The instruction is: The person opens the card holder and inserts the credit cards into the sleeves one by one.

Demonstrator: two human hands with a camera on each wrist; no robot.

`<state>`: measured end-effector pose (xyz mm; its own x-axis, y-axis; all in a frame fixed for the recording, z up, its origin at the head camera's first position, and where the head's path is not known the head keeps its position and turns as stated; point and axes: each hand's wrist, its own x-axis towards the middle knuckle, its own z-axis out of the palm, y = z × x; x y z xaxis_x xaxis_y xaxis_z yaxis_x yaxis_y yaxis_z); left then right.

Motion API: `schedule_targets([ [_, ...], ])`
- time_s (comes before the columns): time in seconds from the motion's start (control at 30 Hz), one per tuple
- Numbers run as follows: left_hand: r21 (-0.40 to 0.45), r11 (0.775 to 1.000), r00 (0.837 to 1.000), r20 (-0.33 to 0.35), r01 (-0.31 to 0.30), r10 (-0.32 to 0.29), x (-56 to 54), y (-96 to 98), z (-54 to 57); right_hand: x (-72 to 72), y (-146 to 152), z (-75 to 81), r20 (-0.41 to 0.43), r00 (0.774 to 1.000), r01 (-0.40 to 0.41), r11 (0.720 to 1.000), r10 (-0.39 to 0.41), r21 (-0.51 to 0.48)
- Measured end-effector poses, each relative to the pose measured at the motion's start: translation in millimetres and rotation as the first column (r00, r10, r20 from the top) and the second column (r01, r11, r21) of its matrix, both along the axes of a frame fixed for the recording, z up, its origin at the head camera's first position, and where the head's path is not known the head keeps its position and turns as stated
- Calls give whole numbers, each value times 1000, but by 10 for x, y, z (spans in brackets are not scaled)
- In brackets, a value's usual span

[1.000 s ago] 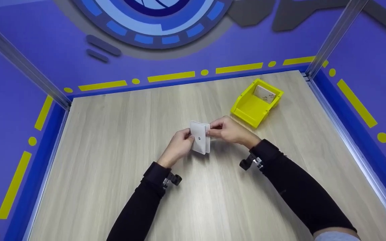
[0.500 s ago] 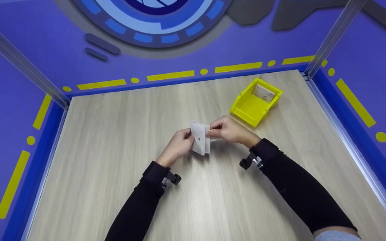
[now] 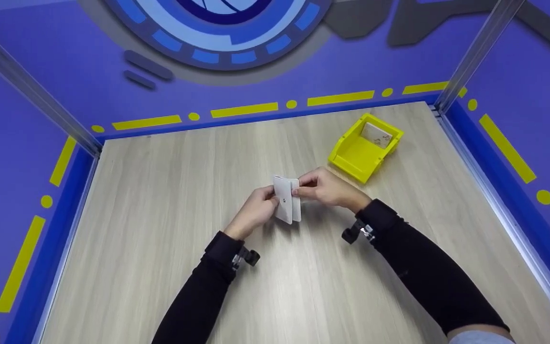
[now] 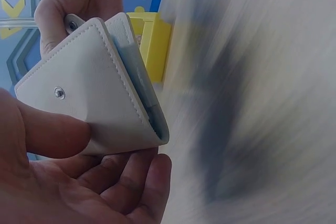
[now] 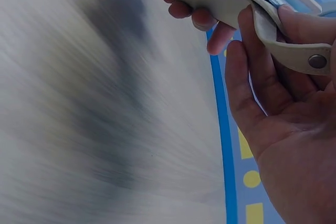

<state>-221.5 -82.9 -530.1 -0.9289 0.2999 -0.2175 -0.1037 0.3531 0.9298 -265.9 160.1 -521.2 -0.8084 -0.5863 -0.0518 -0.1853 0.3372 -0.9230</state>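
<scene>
A white folded wallet (image 3: 283, 206) is held up over the table between both hands, its two halves slightly apart. My left hand (image 3: 256, 210) grips the near half, thumb on the outer face below a metal snap (image 4: 60, 93), fingers behind and under the fold. Pinched at the far half's edge is my right hand (image 3: 330, 187), its thumb near the opening. A strap (image 5: 294, 56) with a snap button sticks out beside the right hand's fingers. Light blue lining (image 4: 135, 66) shows between the halves.
A yellow bin (image 3: 357, 157) stands at the back right of the wooden table (image 3: 170, 191), with a patterned pale card (image 3: 376, 134) leaning inside. Blue-purple walls (image 3: 237, 93) with yellow markings enclose the back and sides.
The wallet's near half has turned a little more edge-on in the head view. Both hands keep their hold and have barely moved.
</scene>
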Motion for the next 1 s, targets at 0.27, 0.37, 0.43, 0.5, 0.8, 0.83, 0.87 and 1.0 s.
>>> schedule_targets([
  [0.27, 34, 999, 1000, 18, -5, 4, 14, -20, -17, 14, 15, -3, -38, 999, 25, 999, -24, 23],
  [0.37, 49, 998, 1000, 9, -28, 28, 14, -39, 0, 6, 18, 25, -72, 996, 65, 996, -61, 58],
  [0.43, 39, 998, 999, -10, -49, 50, 8, -58, 15, -1, 18, 51, -94, 992, 92, 992, -84, 87],
  [0.5, 16, 996, 996, -34, -83, 83, -2, -81, 30, -11, 20, 69, -115, 988, 116, 987, -104, 107],
  [0.8, -81, 977, 969, -169, -197, 181, 32, -119, 113, -11, 11, 191, -152, 961, 257, 952, -233, 164],
  [0.83, -88, 976, 967, -176, -199, 182, 32, -112, 111, -8, 6, 197, -148, 958, 270, 949, -247, 164],
  [0.87, -101, 974, 966, -184, -202, 182, 30, -102, 106, -9, 0, 198, -145, 955, 282, 945, -260, 164],
  [1.0, -178, 954, 959, -198, -241, 205, 19, -80, 60, 3, -14, 204, -100, 951, 304, 940, -291, 156],
])
